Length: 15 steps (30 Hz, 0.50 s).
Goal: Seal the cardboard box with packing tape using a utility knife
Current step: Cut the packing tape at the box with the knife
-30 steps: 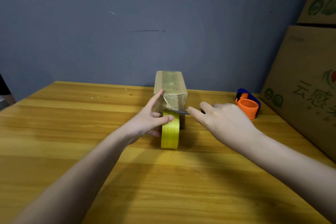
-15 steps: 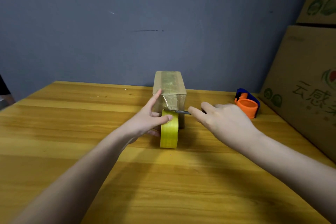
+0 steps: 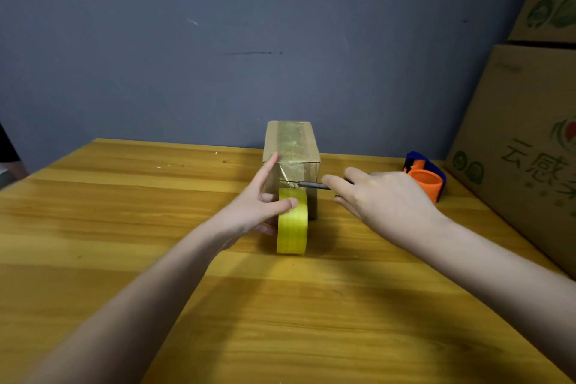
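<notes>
Small cardboard box [image 3: 292, 146] stands mid-desk [image 3: 124, 259], unmoved; yellow tape roll [image 3: 292, 224] upright against its near face. Left hand [image 3: 255, 206] still grips the roll, forefinger on the box. Right hand [image 3: 383, 196] holds the utility knife [image 3: 311, 185], blade now further left across the tape strip.

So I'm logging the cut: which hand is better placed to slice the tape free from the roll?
Right. The right hand already holds the utility knife, blade at the tape on the box; the left hand grips the tape roll.
</notes>
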Tool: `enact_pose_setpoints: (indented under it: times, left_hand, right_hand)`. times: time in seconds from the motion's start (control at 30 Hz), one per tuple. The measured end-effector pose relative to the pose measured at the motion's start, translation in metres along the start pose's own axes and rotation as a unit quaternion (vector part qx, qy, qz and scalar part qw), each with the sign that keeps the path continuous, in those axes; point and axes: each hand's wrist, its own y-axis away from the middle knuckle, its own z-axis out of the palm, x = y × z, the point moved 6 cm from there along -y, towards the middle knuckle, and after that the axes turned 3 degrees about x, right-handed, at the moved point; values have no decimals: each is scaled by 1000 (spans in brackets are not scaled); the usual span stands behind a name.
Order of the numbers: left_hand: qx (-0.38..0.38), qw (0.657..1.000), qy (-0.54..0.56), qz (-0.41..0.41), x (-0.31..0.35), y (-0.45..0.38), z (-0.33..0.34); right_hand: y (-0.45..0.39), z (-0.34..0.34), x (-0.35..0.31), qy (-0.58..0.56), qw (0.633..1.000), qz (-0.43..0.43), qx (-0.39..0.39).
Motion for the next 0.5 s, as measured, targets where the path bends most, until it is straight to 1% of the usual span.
enact_pose_setpoints:
  times: [0.2,0.27,0.37,0.5]
  left_hand:
    - [25,1000,12,7,-6,0,5]
    - [26,1000,10,7,-6,-1,5]
    - [27,1000,7,9,-5,-1,4]
    - [30,999,2,9,-4,-1,4]
  right_hand:
    - [-1,4,0,2,1000,-1,-12]
    - [-1,4,1,8,1000,-8,-6]
    - [-2,4,3,-1,999,-27,-21]
    - [0,-2,4,4,999,-39,-8]
